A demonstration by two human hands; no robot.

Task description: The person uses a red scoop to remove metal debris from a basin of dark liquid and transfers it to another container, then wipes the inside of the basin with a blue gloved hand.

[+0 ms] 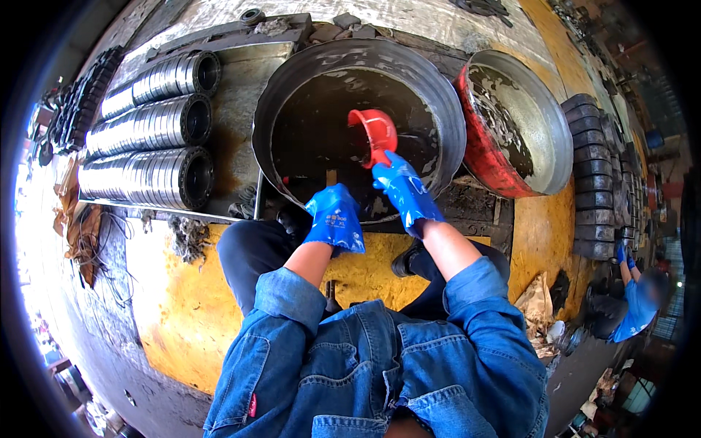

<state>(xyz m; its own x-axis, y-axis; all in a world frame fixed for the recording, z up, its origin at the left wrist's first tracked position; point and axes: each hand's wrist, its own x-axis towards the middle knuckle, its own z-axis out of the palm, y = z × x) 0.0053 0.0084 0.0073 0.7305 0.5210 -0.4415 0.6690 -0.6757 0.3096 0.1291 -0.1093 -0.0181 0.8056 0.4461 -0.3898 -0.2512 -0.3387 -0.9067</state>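
In a blue rubber glove, my right hand [400, 184] is closed around the handle of a red plastic scoop [378, 130]. The scoop is tilted over the dark liquid [314, 117] inside a large round metal tub [266, 109], and motion blurs it slightly. My left hand [334, 212], gloved the same way, is at the tub's near edge with its fingers curled. A short tan piece [331, 177] shows just beyond those fingers; whether they grip it is hidden by the glove.
A red-sided metal tub [482, 150] with murky liquid stands to the right. Shiny ring-shaped metal parts [146, 171] lie in rows on a metal tray [244, 80] at left. Dark blocks [593, 175] are stacked far right. Another person [631, 303] in blue gloves works beyond.
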